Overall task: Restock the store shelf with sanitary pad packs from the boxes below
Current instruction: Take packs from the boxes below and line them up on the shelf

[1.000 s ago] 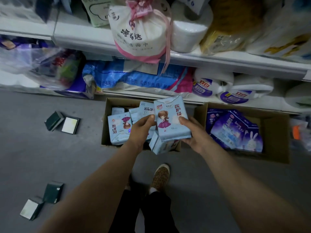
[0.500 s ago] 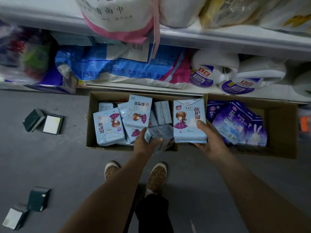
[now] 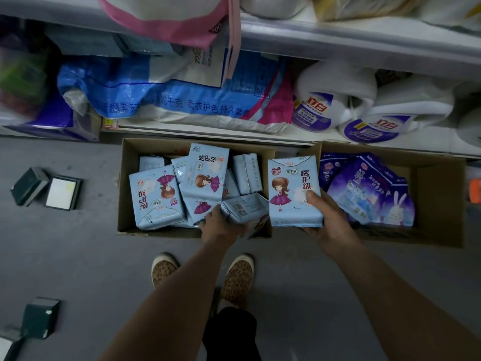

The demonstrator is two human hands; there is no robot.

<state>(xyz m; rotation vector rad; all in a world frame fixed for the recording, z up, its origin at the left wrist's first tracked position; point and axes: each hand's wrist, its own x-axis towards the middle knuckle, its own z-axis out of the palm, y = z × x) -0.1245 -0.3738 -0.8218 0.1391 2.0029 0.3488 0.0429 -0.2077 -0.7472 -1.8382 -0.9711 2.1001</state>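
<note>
Grey shop floor (image 3: 78, 256), two cardboard boxes at shelf foot. Right hand (image 3: 325, 220) clamps upright blue pad pack (image 3: 292, 191), long axis pointing at shelf (image 3: 364, 40) overhead. Left hand (image 3: 221, 225), nearer left box (image 3: 125, 178), grips barcode pack (image 3: 244, 208) at box's near edge.

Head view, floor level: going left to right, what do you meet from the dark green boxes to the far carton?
Dark green boxes → left carton of light blue packs → left hand on a pack → right hand holding a blue pack → right carton of purple packs.
</note>
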